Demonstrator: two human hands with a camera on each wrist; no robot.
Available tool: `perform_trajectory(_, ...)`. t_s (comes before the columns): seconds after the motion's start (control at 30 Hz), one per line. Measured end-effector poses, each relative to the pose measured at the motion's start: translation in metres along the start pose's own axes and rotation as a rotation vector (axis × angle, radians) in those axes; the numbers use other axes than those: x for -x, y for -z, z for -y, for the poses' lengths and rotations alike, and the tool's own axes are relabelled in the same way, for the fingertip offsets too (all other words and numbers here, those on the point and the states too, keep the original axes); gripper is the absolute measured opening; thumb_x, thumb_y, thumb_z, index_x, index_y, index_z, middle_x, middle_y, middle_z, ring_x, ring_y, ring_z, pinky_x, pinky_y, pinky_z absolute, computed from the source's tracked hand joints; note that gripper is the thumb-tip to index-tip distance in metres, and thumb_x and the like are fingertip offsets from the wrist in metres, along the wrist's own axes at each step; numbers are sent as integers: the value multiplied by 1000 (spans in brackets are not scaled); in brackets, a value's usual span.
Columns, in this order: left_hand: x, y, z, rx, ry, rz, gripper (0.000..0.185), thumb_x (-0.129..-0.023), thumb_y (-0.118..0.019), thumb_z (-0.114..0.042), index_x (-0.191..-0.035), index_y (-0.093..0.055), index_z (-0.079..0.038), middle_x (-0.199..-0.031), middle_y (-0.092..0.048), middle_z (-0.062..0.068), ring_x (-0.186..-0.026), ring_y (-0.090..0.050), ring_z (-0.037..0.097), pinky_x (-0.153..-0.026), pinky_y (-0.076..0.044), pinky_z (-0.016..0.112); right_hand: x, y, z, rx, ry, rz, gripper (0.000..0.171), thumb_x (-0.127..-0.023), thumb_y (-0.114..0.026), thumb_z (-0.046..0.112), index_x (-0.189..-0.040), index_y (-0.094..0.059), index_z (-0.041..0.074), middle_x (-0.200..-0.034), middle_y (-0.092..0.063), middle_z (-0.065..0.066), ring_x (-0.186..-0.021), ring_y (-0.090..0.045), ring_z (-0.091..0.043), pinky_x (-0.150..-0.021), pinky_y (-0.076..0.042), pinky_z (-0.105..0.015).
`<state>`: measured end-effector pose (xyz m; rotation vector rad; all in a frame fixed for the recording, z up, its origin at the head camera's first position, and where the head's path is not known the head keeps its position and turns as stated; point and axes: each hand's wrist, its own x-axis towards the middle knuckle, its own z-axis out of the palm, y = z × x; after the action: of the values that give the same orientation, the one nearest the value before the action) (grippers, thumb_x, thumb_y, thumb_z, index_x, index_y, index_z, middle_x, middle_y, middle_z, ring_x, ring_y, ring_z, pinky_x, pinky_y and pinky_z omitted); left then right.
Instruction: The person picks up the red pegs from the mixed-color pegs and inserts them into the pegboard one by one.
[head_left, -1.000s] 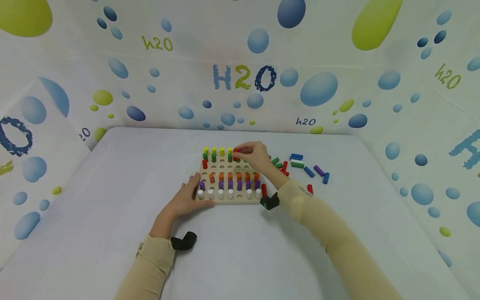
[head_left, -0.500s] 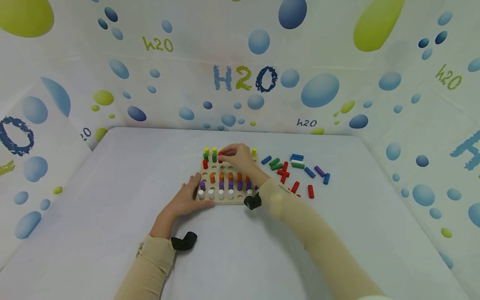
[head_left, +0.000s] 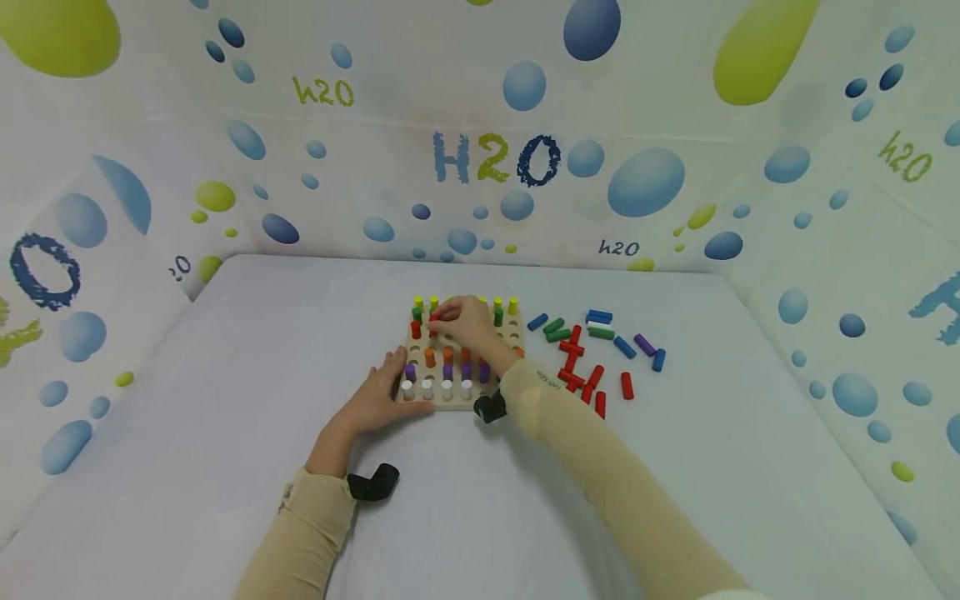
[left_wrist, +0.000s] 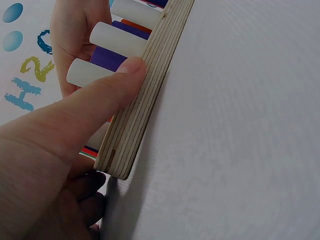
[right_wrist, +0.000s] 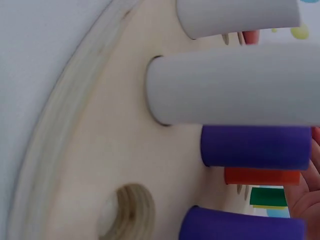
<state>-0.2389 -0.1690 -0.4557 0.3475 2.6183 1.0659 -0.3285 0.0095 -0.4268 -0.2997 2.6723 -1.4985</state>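
Observation:
A wooden pegboard (head_left: 457,407) holds rows of upright pegs: white pegs (head_left: 447,390) in front, then purple, orange, red, green and yellow behind. My left hand (head_left: 372,398) grips its near left corner, with the thumb pressed on the front edge (left_wrist: 131,120). Over the board, my right hand (head_left: 467,323) pinches a red peg (head_left: 433,325) between thumb and fingers. That peg is upright beside a standing red peg (head_left: 416,330) at the row's left end; whether it is in a hole cannot be told. The right hand and forearm hide several pegs.
Loose red pegs (head_left: 627,386) lie to the right of the board. Behind them are green pegs (head_left: 558,336), blue pegs (head_left: 624,347) and a purple peg (head_left: 645,344). A patterned backdrop (head_left: 480,167) stands behind the white table (head_left: 187,400).
My right hand has carried the red peg leftward across the board and down beside the first red peg. The left hand keeps its hold on the corner.

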Motion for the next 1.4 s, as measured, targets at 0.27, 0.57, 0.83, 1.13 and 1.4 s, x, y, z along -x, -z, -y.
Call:
perform_trajectory(0.27, -1, -2, -1, -2, 8, 3, 110, -73, -70, -52, -147, -4, -5, -151, -2, 17, -137, 4, 37, -108, -3, 55, 3, -2, -3, -6, -43, 1, 19, -79, -73, 20, -92, -68, 7, -88, -68, -4, -81, -63, -15, -67, -51, -22)
perform_trajectory(0.57, 0, -2, -2, -10, 2, -2, 109, -73, -70, -52, -147, -5, -4, -151, -3, 18, -137, 3, 38, -108, -3, 55, 1, -4, -6, 18, -38, 10, 17, -79, -73, 22, -90, -69, 9, -86, -69, -2, -80, -63, -12, -72, -51, -23)
perform_trajectory(0.83, 0, -1, -2, -13, 1, -4, 109, -73, -70, -52, -147, -5, -4, -151, -2, 18, -136, 3, 38, -107, -3, 56, 1, -6, -4, 54, -38, 8, 16, -79, -73, 21, -90, -69, 8, -87, -69, -2, -82, -63, -13, -75, -50, -24)
perform_trajectory(1.13, -1, -1, 0, -21, -17, -12, 109, -73, -71, -51, -146, -6, -2, -151, -4, 18, -137, 1, 35, -108, -2, 54, -1, -8, -5, 73, -22, 24, 16, -80, -72, 19, -91, -70, 7, -87, -69, -3, -81, -63, -13, -72, -51, -23)
perform_trajectory(1.4, -1, -2, 1, -26, -23, -15, 110, -73, -70, -52, -146, -6, -2, -151, -5, 18, -137, 1, 34, -109, -2, 53, -1, -7, -6, 59, -45, 2, 21, -78, -74, 20, -95, -70, 7, -89, -69, -3, -82, -64, -13, -73, -51, -22)
